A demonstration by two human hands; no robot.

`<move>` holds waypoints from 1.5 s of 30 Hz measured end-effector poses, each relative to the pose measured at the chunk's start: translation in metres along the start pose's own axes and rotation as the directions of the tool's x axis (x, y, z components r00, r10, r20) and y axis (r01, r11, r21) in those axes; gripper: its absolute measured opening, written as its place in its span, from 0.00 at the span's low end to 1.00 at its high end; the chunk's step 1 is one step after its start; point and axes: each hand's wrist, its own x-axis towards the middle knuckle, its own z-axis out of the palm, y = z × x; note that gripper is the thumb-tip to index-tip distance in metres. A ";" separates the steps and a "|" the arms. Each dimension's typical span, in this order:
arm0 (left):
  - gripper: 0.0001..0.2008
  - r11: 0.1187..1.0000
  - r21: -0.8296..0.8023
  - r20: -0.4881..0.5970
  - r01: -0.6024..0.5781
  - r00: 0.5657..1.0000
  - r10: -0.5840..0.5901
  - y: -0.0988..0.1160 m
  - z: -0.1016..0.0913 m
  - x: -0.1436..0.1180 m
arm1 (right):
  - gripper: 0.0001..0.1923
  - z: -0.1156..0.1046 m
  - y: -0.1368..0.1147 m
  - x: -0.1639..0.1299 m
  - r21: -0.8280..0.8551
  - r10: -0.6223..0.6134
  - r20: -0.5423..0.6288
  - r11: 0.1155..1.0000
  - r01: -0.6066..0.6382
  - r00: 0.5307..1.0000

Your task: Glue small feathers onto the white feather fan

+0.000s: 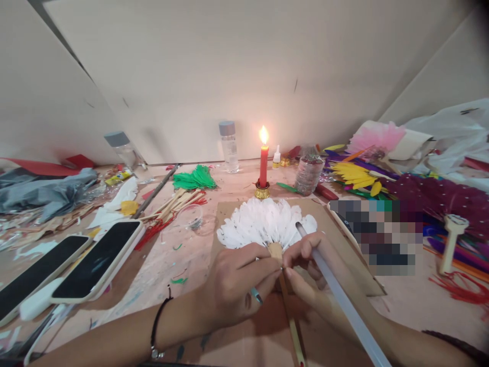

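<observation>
Hands meet at the fan's neck: left hand [233,285] pinches the white feather fan [267,224] there, right hand [309,265] grips a glue stick [344,300]; the fan's handle [292,326] runs back between the wrists.

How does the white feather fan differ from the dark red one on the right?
The white feather fan lies on brown cardboard, pinched at its base by the left hand and right hand; the dark red feather fan lies untouched among coloured feathers. The white one is plain, the red one dotted with pale spots. The right hand also holds a translucent stick. Both have pale wooden handles.
</observation>
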 end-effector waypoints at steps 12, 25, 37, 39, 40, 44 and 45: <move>0.05 0.997 -0.056 0.011 0.050 0.999 -0.050 0.000 0.001 0.001 | 0.19 0.001 0.005 0.000 -0.076 -0.099 -0.037 0.993 0.096 0.994; 0.04 0.991 -0.131 0.028 0.031 0.999 -0.028 -0.006 0.003 -0.002 | 0.13 0.001 -0.002 0.002 -0.021 0.007 -0.048 1.000 -0.008 0.999; 0.06 0.979 -0.199 0.052 0.048 0.998 -0.038 -0.008 0.006 -0.005 | 0.22 -0.012 0.026 0.009 -0.037 0.123 -0.067 0.991 -0.125 0.990; 0.06 0.981 -0.188 0.057 0.043 0.998 -0.032 -0.008 0.008 -0.006 | 0.21 -0.012 0.029 0.009 -0.018 0.115 -0.057 0.993 -0.117 0.992; 0.06 0.982 -0.184 0.057 0.041 0.998 -0.030 -0.008 0.009 -0.006 | 0.20 -0.011 0.029 0.008 -0.014 0.106 -0.059 0.994 -0.107 0.993; 0.07 0.980 -0.197 0.036 0.016 0.999 -0.009 -0.008 0.011 -0.006 | 0.15 -0.005 0.025 0.002 -0.001 0.053 -0.057 0.999 -0.054 0.997; 0.07 0.979 -0.203 0.030 0.004 1.000 0.003 -0.008 0.011 -0.006 | 0.15 -0.004 0.023 0.000 0.007 0.043 -0.045 0.999 -0.043 0.998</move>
